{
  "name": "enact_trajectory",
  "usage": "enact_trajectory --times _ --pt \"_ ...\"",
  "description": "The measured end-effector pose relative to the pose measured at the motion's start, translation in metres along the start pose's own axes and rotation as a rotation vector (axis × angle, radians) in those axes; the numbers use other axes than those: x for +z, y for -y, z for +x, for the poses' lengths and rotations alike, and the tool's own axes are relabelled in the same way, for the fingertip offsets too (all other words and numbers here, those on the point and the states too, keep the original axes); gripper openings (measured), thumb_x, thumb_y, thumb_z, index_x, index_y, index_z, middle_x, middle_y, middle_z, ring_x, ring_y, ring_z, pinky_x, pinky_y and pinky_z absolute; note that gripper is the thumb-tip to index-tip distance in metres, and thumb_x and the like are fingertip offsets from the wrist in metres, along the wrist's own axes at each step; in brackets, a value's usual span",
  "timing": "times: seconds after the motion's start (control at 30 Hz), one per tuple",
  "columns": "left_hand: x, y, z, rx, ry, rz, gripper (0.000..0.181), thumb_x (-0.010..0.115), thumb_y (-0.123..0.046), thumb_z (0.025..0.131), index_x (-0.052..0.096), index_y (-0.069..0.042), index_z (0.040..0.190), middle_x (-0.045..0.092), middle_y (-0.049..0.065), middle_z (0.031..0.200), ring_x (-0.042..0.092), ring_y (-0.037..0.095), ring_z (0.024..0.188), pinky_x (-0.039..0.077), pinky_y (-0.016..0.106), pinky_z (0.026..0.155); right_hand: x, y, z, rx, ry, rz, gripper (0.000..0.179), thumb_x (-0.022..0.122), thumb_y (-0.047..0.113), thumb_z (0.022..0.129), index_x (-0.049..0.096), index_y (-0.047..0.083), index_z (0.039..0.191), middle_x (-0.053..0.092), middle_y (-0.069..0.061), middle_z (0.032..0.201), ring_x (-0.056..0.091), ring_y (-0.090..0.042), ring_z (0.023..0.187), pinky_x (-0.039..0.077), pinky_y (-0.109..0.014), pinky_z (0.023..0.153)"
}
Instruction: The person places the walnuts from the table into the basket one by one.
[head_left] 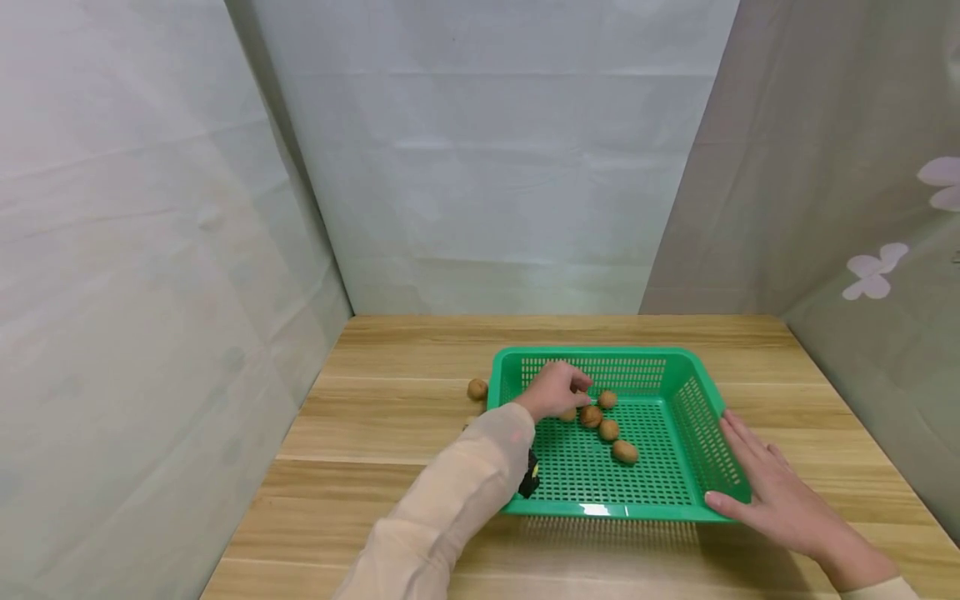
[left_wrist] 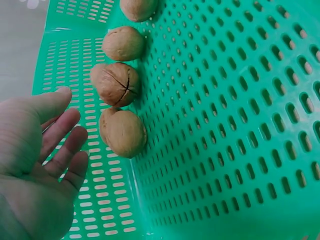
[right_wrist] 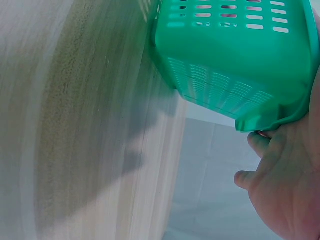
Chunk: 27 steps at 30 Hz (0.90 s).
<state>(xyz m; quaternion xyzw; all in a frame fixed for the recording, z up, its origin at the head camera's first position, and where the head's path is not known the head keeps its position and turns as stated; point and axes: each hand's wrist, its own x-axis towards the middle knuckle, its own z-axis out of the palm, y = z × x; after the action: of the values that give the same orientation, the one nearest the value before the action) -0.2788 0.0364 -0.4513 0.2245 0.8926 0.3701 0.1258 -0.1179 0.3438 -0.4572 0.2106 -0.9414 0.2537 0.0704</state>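
My left hand (head_left: 557, 390) reaches into a green plastic basket (head_left: 682, 358), over its left part. Its fingers are relaxed and bent, with nothing between them in the left wrist view. Several walnuts lie on the basket floor by the fingertips, among them a cracked walnut (left_wrist: 117, 84) and a paler walnut (left_wrist: 126, 133). Another walnut (head_left: 625, 452) lies nearer the basket's front. My right hand (head_left: 776, 487) rests against the basket's front right corner, its fingers straight along the right rim and its thumb on the front rim.
The basket stands on a wood-grain table (head_left: 360, 467). One walnut (head_left: 477, 389) lies on the table just left of the basket, and another there is mostly hidden by the left sleeve (head_left: 442, 500). Pale cloth hangings (head_left: 480, 167) enclose the table at the back and sides.
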Motion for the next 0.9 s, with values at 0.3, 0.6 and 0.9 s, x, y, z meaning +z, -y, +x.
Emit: enact_trajectory --times 0.3,0.6,0.9 --pt "-0.013 -0.011 0.000 0.088 -0.051 -0.064 0.034 0.066 -0.023 0.086 0.063 -0.011 0.117 0.064 -0.002 0.104 0.055 0.004 0.087 0.047 0.021 0.072 0.000 -0.001 0.000 -0.002 0.000 -0.001 0.096 0.071 0.034 0.078 0.010 0.007 0.147 0.007 -0.011 0.151 0.009 -0.029 0.136 -0.006 -0.053 0.105" --pt "-0.058 -0.024 -0.014 0.093 -0.118 -0.088 0.032 0.064 -0.034 0.085 0.063 -0.023 0.115 0.062 -0.006 0.105 0.053 0.002 0.090 0.047 0.025 0.073 0.002 -0.002 0.000 0.005 0.004 0.000 0.096 0.070 0.034 0.079 0.009 0.007 0.147 0.007 -0.011 0.152 0.008 -0.028 0.137 -0.004 -0.054 0.105" --pt "-0.120 0.002 -0.035 0.091 -0.275 -0.095 0.027 0.065 -0.026 0.086 0.065 -0.017 0.112 0.063 -0.001 0.105 0.056 0.009 0.089 0.048 0.027 0.072 0.003 -0.002 0.001 0.013 0.005 -0.011 0.096 0.070 0.034 0.079 0.008 0.007 0.147 0.007 -0.011 0.152 0.009 -0.030 0.136 -0.007 -0.051 0.106"
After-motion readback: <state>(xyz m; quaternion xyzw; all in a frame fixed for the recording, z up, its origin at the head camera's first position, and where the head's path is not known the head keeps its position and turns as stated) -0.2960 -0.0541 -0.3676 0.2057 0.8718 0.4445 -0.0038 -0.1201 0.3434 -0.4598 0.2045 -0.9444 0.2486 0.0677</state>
